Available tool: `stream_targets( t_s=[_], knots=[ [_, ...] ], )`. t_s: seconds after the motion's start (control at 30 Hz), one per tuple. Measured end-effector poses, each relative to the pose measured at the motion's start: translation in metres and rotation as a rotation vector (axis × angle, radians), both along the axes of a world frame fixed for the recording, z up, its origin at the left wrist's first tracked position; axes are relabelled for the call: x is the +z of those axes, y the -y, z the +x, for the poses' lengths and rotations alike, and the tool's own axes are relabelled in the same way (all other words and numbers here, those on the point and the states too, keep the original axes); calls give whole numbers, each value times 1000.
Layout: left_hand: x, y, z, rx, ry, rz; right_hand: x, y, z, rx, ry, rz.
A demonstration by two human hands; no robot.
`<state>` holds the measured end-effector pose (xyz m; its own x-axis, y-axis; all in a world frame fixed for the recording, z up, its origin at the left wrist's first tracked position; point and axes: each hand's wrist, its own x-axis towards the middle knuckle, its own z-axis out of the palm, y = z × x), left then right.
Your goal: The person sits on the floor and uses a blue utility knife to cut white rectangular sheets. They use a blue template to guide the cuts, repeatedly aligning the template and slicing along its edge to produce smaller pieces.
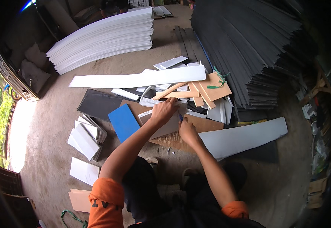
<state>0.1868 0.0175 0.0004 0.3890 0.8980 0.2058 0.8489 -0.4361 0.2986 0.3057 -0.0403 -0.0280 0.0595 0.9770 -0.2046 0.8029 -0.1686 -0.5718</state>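
Stacked white sheets (108, 40), black sheets (245, 53) and scattered offcuts (177, 94) suggest a workshop.

I see short orange sleeves (101, 218), dark letters (105, 205) on the left one, black trousers (144, 190) and pale-edged shoes (152, 162).

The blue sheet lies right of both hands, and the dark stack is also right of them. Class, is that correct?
Not quite: the head view shows the blue sheet left of the left hand and right hand. The dark stack is right of them.
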Motion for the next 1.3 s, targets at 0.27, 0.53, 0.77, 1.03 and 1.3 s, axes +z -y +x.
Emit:
stream_targets(
  t_s=[0.27, 0.53, 0.77, 1.03, 1.3],
  knots=[
    [-15, -8, -11, -174, 99, 101, -26, -15, -7, 62, 29, 42],
    [-15, -15, -2, -210, -10, 50, -99, -18, -7, 4, 98, 6],
    [-18, -26, 5, -151, -65, -35, -136, -24, -1, -2, 27, 32],
    [-13, -27, 4, -150, 15, -36, -200, -13, -5, -20, 115, -166],
    [-23, -30, 2, -62, -18, 18, -223, 0, -7, -49, 165, -93]
  ],
)
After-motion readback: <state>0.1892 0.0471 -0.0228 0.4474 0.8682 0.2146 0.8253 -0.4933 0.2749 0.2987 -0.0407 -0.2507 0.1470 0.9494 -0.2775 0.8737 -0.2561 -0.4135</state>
